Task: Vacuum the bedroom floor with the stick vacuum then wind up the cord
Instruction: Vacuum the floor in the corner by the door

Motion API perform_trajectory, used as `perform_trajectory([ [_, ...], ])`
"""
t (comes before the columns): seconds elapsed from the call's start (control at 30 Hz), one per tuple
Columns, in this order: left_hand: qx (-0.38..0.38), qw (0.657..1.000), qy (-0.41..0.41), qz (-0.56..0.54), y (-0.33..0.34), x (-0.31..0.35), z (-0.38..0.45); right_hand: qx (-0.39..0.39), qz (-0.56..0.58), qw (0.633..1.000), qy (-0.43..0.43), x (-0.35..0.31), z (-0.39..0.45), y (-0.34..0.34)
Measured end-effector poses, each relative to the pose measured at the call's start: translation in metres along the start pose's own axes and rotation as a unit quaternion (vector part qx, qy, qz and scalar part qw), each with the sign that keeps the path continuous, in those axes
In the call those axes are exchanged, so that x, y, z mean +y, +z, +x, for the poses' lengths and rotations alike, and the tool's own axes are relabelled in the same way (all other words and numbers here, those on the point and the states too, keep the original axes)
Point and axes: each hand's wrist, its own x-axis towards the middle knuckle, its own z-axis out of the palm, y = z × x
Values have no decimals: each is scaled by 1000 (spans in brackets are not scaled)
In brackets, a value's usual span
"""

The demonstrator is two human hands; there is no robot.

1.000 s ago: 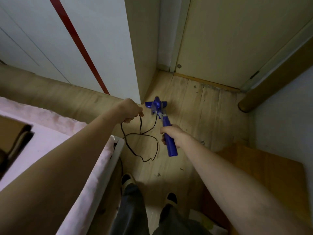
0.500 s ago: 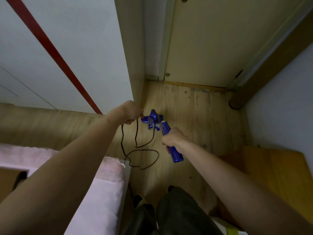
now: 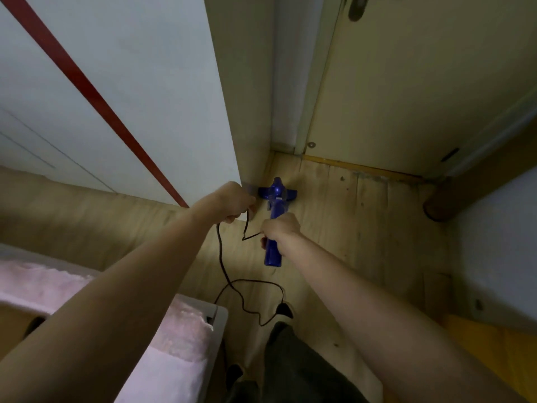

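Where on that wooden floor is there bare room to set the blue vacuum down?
The floor right of the blue vacuum is bare, bordered by the door threshold and the round post. It is crowded nearer the feet, where the black cord loops beside the bed.

The blue stick vacuum point(image 3: 274, 225) stands at frame centre, its head on the wooden floor; its thin black cord point(image 3: 232, 282) trails loosely, unwound, down toward lower centre
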Motion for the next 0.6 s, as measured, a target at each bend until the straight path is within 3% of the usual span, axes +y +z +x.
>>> perform_trajectory([
  [0.33, 105, 992, -30, -64, -15, 6, 49, 20, -33, 999, -27, -44, 76, 3],
  [0.6, 85, 992, -66, -61, -13, 20, 63, 10, -8, 999, -47, -97, 115, 17],
])
